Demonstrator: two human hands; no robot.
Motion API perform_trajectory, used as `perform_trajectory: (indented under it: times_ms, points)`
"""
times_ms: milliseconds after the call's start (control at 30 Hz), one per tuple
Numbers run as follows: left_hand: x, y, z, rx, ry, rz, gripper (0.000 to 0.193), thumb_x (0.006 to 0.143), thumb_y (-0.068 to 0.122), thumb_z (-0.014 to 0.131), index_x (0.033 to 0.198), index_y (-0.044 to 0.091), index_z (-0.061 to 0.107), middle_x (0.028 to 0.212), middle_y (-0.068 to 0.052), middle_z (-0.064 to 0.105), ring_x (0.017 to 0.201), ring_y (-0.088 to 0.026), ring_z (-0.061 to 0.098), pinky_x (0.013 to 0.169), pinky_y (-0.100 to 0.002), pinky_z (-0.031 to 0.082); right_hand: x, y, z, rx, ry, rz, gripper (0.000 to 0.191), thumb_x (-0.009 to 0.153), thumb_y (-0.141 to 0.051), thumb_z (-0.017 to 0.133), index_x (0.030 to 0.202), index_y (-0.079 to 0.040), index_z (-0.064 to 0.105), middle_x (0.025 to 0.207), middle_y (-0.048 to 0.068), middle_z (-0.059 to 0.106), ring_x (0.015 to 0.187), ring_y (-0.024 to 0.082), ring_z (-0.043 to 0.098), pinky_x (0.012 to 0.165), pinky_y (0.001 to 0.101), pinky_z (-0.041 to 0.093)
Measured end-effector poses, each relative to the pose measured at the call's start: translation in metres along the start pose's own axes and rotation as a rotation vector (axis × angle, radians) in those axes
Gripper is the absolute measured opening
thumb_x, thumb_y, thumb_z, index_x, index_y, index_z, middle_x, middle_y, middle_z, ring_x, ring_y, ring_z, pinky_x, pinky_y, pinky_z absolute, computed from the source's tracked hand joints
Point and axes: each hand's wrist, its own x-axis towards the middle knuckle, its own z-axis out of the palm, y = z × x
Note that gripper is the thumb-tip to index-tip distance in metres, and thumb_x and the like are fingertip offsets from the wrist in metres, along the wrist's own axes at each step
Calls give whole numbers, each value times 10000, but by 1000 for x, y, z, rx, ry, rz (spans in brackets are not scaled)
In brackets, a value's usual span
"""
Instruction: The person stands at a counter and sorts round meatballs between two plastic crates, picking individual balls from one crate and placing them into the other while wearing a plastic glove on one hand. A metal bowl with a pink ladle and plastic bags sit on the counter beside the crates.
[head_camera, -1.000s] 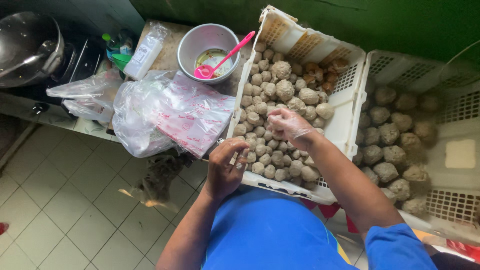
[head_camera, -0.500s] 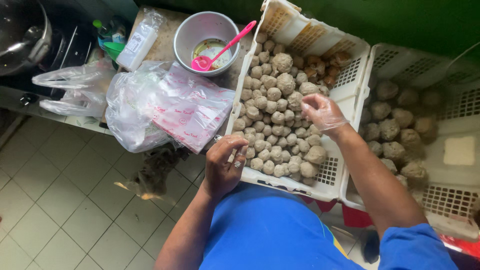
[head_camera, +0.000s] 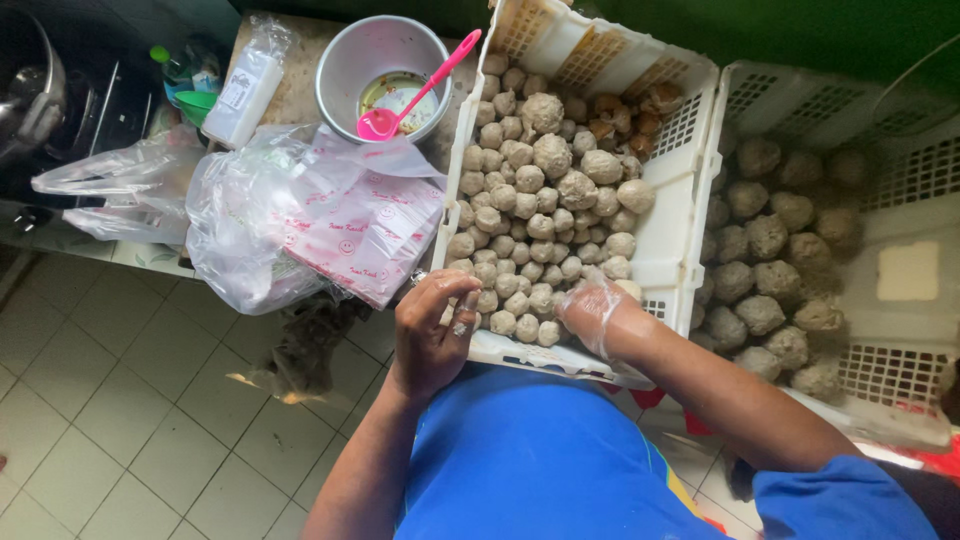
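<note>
Reaching into a white slotted crate (head_camera: 668, 262) from above, a person in a blue shirt is working both hands over a heap of grey-brown meatballs (head_camera: 530, 215). The right hand (head_camera: 598, 316), sheathed in a thin clear plastic glove, is curling down among the small meatballs at the crate's near edge; its fingers are bent, but whether they are closing on a ball cannot be told from this angle. The left hand (head_camera: 432, 330), bare, is hovering just beside the crate's near-left corner, fingers curled loosely around what looks like a small clear bag, only partly showing. The meatballs are lying piled in the crate, small ones toward the near side, larger ones toward the middle, with a few browner pieces at the far corner. They are likely soft, springy and a little slick, light enough to pinch singly between fingertips or scoop several at once; squeezing hard could dent them. A second crate (head_camera: 905, 300) of bigger meatballs is sitting to the right. On the surface to the left are lying a bundle of printed plastic bags (head_camera: 360, 225) and a metal bowl (head_camera: 345, 75) holding a pink spoon (head_camera: 415, 88).
</note>
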Motion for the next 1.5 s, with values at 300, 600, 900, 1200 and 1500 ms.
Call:
perform_trajectory:
  times_ms: [300, 600, 900, 1200, 1500]
  points:
    - [-1, 1, -3, -33, 4, 3, 123, 927, -18, 672, 1044, 20, 659, 1003, -155, 719, 960, -320, 727, 869, -383, 574, 14, 9, -9, 267, 532, -90, 581, 858, -279, 691, 1381, -57, 571, 1328, 244, 602, 1143, 413, 626, 943, 462, 531]
    - [0, 1, -3, -22, 13, 9, 128, 921, -15, 674, 1043, 22, 658, 1022, -163, 717, 982, -330, 727, 887, -385, 573, 20, -20, -28, 54, 164, -94, 561, 827, -290, 729, 1359, -181, 590, 1215, 138, 652, 1126, 333, 655, 945, 442, 551]
    - [-1, -3, 1, -5, 32, -2, 184, 858, -14, 649, 1039, 17, 661, 1013, -168, 709, 982, -343, 718, 898, -400, 568, 55, -58, -47, 37, 655, -490, 602, 752, -471, 757, 1249, -142, 668, 1384, 246, 559, 1267, 439, 508, 1003, 555, 437]
    - [4, 0, 0, -7, 91, -5, 121, 918, -2, 669, 1037, 16, 664, 1013, -166, 713, 991, -353, 715, 902, -413, 566, 68, -53, -72, 65, 424, -142, 512, 813, -344, 735, 1273, -142, 638, 1399, 170, 582, 1278, 379, 559, 1098, 463, 467]
    - [9, -7, -23, -166, -57, -2, 114, 919, 8, 680, 1029, 6, 651, 978, -152, 703, 911, -320, 716, 827, -384, 575, 26, -25, -27, 1086, 458, 52, 617, 954, -231, 616, 1523, -108, 411, 1646, 141, 287, 1431, 295, 454, 1117, 394, 464]
